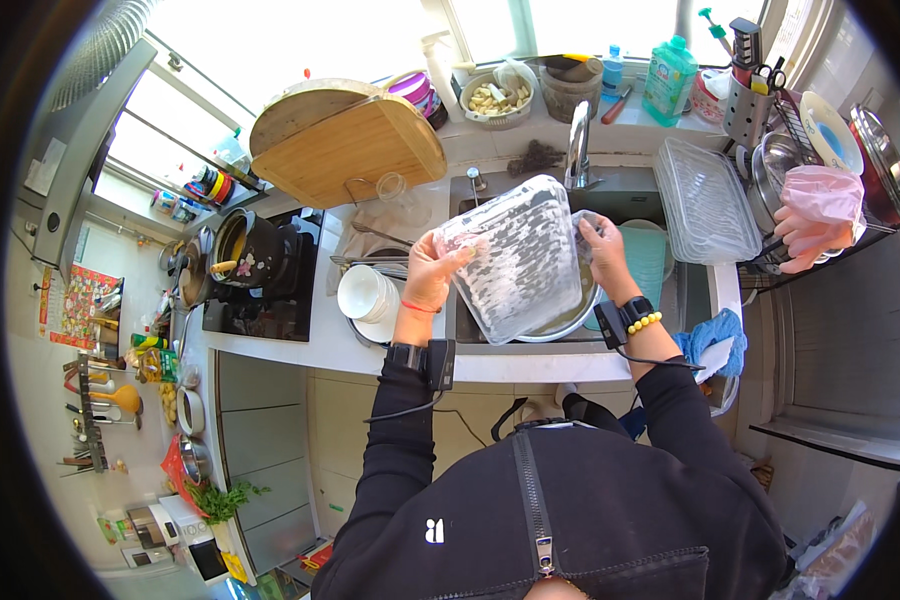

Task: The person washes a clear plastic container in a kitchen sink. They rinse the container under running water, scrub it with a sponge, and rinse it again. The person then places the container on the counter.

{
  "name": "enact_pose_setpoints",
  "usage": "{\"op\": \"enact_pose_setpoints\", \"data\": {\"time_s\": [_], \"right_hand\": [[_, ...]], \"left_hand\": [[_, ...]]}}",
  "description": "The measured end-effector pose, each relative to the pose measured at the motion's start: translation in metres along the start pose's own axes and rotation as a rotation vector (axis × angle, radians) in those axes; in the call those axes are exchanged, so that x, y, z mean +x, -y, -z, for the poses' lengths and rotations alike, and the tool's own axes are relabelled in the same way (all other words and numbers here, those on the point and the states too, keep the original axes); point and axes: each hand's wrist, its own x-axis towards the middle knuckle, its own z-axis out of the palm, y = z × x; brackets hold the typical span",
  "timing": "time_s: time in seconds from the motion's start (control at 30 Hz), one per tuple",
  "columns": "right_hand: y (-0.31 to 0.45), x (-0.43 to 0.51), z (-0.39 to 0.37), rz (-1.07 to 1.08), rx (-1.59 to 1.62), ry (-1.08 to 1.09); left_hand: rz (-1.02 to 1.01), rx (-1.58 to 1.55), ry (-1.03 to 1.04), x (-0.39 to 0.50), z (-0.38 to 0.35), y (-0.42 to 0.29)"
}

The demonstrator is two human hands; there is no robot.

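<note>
My left hand grips the left edge of a transparent rectangular plastic tray, thumb on its upper face. White suds streak the tray, which is tilted over the sink. At its right edge, my right hand pinches a greyish wash cloth; its exact weave is hard to make out. Under the tray, a round metal basin of cloudy water is partly hidden. A teal ribbed board or mat lies in the sink to the right, and the chrome faucet stands behind.
Stacked transparent plastic trays rest right of the sink. White bowls stand on the left counter, with wooden cutting boards behind. Farther left, a dark pot sits on the cooktop. Pink rubber gloves hang on the right-hand rack.
</note>
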Motion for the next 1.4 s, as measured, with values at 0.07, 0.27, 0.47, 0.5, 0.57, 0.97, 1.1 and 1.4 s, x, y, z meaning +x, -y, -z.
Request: {"op": "enact_pose_setpoints", "data": {"time_s": [0.07,0.27,0.47,0.5,0.57,0.97,1.1,1.4], "right_hand": [[0.008,-0.006,-0.005,0.086,-0.105,-0.234],[0.049,-0.048,-0.071,0.77,-0.684,-0.055],[0.058,-0.076,-0.126,1.097,-0.928,0.159],[0.057,-0.077,-0.13,1.206,-0.905,0.165],[0.058,-0.077,-0.134,1.131,-0.959,0.104],[0.064,-0.084,-0.132,1.11,-0.969,0.23],[0.061,-0.09,-0.132,1.172,-0.996,0.198],[0.058,-0.089,-0.126,1.211,-1.059,0.235]], "left_hand": [[-0.028,0.017,0.004,-0.004,-0.003,0.0],[-0.055,0.151,-0.032,-0.012,-0.01,0.002],[-0.068,0.107,-0.1,-0.014,-0.021,0.003],[-0.085,0.138,-0.101,-0.014,-0.022,0.002],[-0.103,0.19,-0.104,-0.018,-0.023,-0.002],[-0.096,0.375,-0.074,-0.024,-0.02,-0.009],[-0.096,0.403,-0.037,-0.027,-0.016,-0.004],[-0.098,0.424,-0.021,-0.026,-0.014,0.002]]}}
